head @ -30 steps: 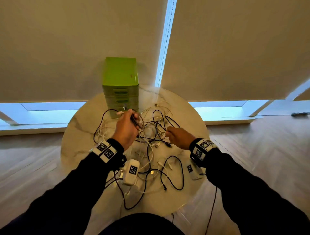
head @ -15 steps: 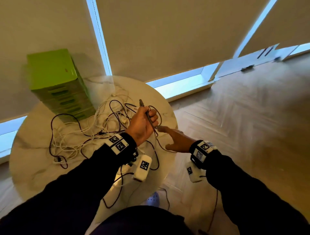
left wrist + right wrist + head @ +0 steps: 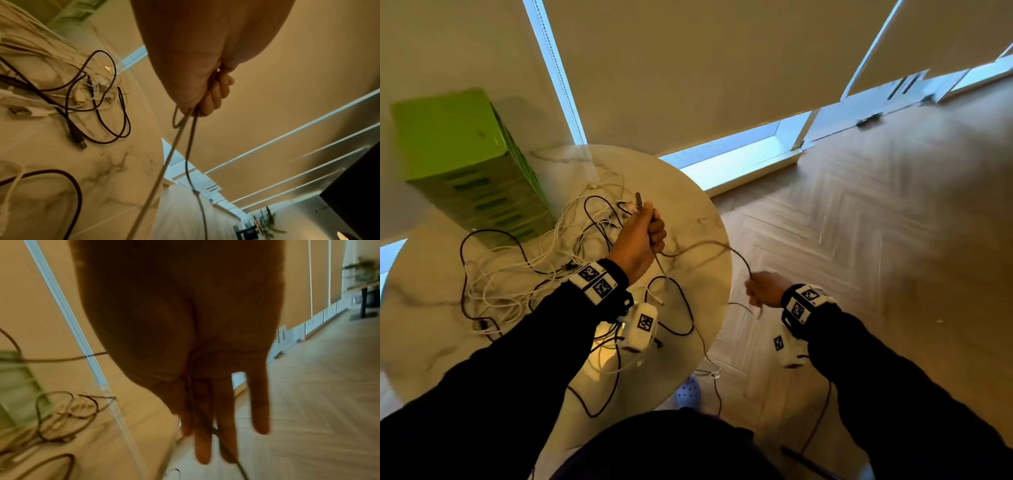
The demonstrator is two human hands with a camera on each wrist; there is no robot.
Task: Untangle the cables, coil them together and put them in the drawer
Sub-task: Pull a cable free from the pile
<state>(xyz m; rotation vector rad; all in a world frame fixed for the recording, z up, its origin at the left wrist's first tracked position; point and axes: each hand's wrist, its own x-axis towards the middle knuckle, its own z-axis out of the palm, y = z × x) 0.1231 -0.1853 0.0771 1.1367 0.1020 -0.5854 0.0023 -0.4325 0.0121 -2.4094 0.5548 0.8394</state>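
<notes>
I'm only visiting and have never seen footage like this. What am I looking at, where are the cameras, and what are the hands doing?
No machine here: a person works with bare hands, wearing three cameras. The wide picture comes from the head, looking down; the other two come from the wrists, looking along each hand.

On the round marble table lies a tangle of black and white cables beside a green drawer unit.

The left hand grips one dark cable in its curled fingers, plug end poking up. That cable arcs across to the right hand, out past the table edge over the wooden floor. There it runs between mostly straight fingers, though that picture is blurred. It looks like one cable being drawn free of the pile.
</notes>
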